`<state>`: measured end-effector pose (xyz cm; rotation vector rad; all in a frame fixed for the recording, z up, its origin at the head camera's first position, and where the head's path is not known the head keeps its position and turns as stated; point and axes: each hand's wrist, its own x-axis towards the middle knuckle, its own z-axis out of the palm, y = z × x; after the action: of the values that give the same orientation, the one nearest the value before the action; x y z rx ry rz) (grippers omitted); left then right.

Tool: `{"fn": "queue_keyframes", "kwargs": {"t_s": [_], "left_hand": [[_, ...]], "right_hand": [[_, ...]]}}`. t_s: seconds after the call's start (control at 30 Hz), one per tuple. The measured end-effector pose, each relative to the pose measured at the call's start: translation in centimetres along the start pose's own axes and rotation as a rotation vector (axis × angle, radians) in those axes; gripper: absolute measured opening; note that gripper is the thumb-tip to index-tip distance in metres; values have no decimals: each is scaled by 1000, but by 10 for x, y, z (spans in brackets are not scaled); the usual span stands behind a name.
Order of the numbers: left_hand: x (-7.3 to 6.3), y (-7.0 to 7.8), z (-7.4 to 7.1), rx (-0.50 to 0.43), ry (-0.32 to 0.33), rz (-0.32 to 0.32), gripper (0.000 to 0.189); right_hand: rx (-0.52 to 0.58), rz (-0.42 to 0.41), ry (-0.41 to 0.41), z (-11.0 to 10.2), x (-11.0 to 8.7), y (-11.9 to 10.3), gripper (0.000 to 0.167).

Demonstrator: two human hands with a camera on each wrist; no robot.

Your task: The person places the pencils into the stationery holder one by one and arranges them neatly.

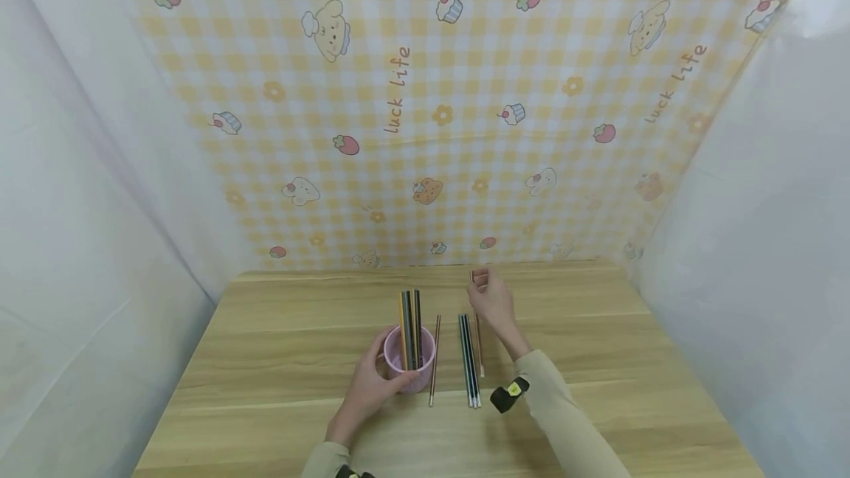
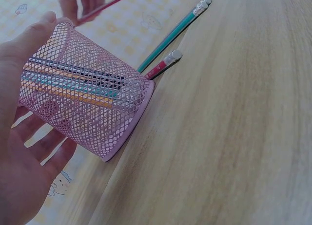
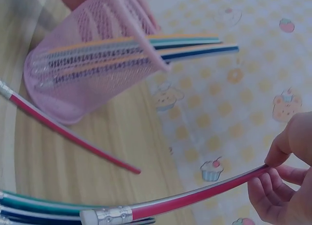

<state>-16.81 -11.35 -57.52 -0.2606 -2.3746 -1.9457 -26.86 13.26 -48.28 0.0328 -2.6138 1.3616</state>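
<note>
- hands at work, head view: a person's left hand wraps round a pink mesh cup, while the right hand pinches a red pencil near its far end.
- the cup stands on a wooden table, several pencils upright inside; a lone pencil lies just to its right, and a green-and-blue bunch lies between that and the held one.
- left wrist view: the left thumb rests at the rim, fingers curving about the mesh; past the base, eraser ends of the lone pencil and a green one show. the right hand is blurred.
- right wrist view: thumb and fingertips close narrowly on the red pencil, its eraser end pointing away from the hand; the cup's pencils appear to stand eraser down.
- the step in hand looks like picking up one pencil with the cup steadied; the next move seems to call for a firm pinch and raising that eraser end above the rim.
</note>
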Motion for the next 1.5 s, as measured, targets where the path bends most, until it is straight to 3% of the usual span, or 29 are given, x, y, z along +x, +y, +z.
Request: {"fn": "queue_keyframes", "kwargs": {"t_s": [0.27, 0.57, 0.9, 1.17, 1.37, 1.5], "left_hand": [[-1, 0, 0, 6, -4, -8, 94], [-1, -1, 0, 5, 1, -4, 93], [-1, -2, 0, 28, 5, -10, 94], [0, 0, 0, 34, 10, -10, 95], [-1, 0, 0, 47, 16, -7, 94], [-1, 1, 0, 52, 17, -9, 94]], "right_hand": [[68, -52, 44, -3, -5, -31, 31], [241, -144, 99, -2, -11, -67, 28], [392, -268, 153, 14, -12, -82, 26], [400, -316, 155, 30, -18, -89, 26], [390, -384, 154, 25, -36, -108, 21], [374, -385, 143, 27, -41, -108, 22]]}}
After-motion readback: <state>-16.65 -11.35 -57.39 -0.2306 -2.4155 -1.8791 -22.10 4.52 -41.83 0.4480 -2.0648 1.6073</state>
